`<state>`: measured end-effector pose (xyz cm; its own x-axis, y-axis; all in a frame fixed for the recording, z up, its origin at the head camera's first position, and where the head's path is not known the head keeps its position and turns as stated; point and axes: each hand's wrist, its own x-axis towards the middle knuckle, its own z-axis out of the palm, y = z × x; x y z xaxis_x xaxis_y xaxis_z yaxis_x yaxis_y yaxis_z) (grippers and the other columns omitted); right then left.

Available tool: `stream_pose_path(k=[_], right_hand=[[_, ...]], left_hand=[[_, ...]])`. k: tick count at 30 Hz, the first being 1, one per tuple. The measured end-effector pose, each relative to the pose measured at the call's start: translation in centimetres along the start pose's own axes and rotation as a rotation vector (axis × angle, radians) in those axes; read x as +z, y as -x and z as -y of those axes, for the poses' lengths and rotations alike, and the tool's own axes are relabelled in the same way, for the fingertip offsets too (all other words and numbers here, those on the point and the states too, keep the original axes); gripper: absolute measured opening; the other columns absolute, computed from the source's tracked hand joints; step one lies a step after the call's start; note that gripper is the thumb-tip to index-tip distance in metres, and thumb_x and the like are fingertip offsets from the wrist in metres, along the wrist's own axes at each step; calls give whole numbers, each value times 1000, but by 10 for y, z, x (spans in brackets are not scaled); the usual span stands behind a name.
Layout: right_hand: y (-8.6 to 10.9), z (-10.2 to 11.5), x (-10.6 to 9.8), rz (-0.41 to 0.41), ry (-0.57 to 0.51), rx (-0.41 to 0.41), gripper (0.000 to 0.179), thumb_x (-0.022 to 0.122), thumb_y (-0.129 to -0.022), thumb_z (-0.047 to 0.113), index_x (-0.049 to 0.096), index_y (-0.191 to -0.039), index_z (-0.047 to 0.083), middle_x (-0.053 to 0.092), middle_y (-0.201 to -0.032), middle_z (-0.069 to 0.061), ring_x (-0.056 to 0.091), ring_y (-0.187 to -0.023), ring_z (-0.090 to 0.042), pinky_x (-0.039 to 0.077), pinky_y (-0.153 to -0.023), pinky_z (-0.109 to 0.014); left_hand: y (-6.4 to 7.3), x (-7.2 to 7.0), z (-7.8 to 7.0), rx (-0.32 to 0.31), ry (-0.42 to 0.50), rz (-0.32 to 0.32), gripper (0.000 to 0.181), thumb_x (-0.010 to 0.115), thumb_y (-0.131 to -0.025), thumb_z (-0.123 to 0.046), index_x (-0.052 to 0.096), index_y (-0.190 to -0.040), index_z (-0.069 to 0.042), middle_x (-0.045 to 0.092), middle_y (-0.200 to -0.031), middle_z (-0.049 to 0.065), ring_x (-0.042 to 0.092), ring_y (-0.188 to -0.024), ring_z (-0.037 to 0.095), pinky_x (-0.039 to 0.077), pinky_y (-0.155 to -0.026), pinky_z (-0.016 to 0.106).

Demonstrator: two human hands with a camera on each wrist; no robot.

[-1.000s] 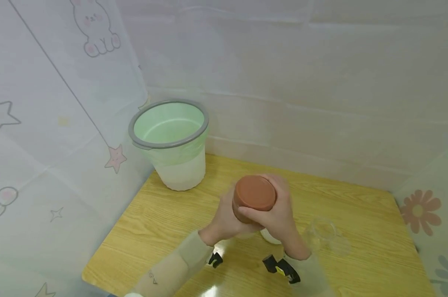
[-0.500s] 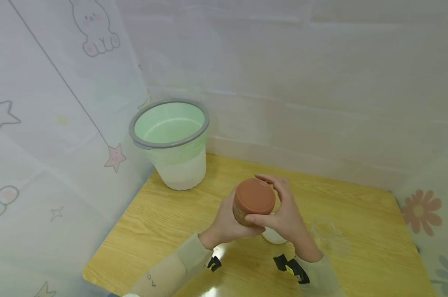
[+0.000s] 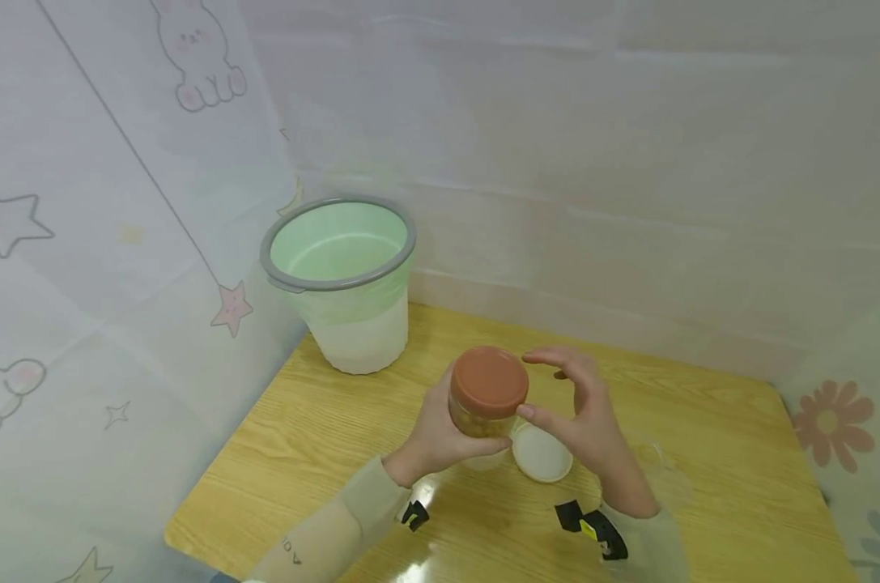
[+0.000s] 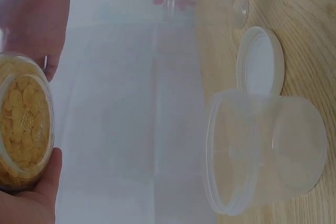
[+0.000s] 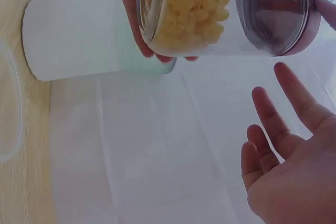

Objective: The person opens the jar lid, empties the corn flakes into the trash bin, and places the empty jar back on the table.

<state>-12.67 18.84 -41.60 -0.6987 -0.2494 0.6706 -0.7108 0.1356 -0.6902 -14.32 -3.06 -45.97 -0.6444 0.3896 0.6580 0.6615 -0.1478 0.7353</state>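
Observation:
My left hand grips a clear jar filled partway with yellow flake-like pieces. A reddish-brown lid sits on the jar's top. Beside it, my right hand is spread with its fingers apart from the jar. Its thumb is at the lid's edge in the right wrist view. Below the hands a clear plastic tub stands open-topped on the table, mostly hidden in the head view. A round white lid lies next to the tub.
A green and white bucket with a grey rim stands at the table's back left corner. Faint clear plastic items lie on the wooden table at right. Printed cloth hangs behind and on both sides.
My right hand has come off the lid it was gripping, opening and moving to the right. The jar, still in my left hand, has shifted slightly left, and the white lid shows more.

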Motion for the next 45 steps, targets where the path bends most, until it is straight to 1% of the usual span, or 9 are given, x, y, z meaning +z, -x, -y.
stream_pose_path(k=[3,8,17,21,25,32,35,40,45], right_hand=[[0,3,4,18,-5,-34,59,80,-74,-7,63,-130,-1,59,-129,-20,43,-122,-28,34,-90,-35],[2,8,12,28,48,25,71,86,-70,-4,59,-135,2,58,-133,-12,41,-123,-26,34,-94,-34],[4,9,29,-2,78,49,82,94,-69,14,55,-140,5,55,-136,-9,37,-125,-27,33,-97,-33],[2,12,37,7,55,77,85,95,-68,10,54,-143,8,53,-137,-7,36,-125,-27,34,-100,-37],[1,15,42,8,31,127,85,94,-67,6,54,-142,13,53,-136,-4,38,-124,-25,38,-100,-48],[1,14,42,-9,30,162,83,94,-67,6,56,-140,16,54,-133,-3,40,-122,-24,40,-96,-55],[2,13,39,-9,35,167,87,94,-67,5,54,-144,17,54,-135,-3,39,-123,-23,38,-97,-55],[3,8,29,-28,57,129,91,93,-65,5,53,-146,13,54,-140,-8,39,-128,-25,32,-100,-43],[7,3,15,-57,42,98,84,90,-66,-5,56,-142,6,56,-139,-15,42,-131,-24,33,-99,-33]], left_hand=[[0,0,2,11,-7,-4,97,89,-69,-3,38,-151,-13,57,-139,8,58,-121,29,48,-102,47],[-1,-1,4,34,-20,-20,95,89,-70,-3,39,-150,-11,56,-139,9,58,-122,29,47,-103,47],[-5,-3,-20,13,17,-46,90,85,-72,3,41,-150,-9,57,-139,10,58,-121,29,48,-102,47],[-2,0,-11,3,-12,-24,91,87,-70,3,42,-149,-9,57,-137,10,59,-120,27,50,-99,45],[3,6,1,-22,-30,19,93,89,-70,1,41,-148,-12,58,-136,8,61,-118,24,53,-96,41],[4,11,6,-16,-43,30,95,89,-70,-2,39,-149,-15,58,-136,7,61,-118,24,53,-95,40],[5,11,6,-35,-39,31,96,90,-70,-3,39,-150,-17,58,-135,5,62,-117,23,54,-94,40],[6,7,7,-68,-15,15,97,90,-69,-3,39,-150,-19,59,-135,4,62,-115,25,53,-95,41],[5,3,6,-44,-10,6,98,90,-69,-3,38,-151,-17,58,-138,6,60,-119,27,51,-99,44]])
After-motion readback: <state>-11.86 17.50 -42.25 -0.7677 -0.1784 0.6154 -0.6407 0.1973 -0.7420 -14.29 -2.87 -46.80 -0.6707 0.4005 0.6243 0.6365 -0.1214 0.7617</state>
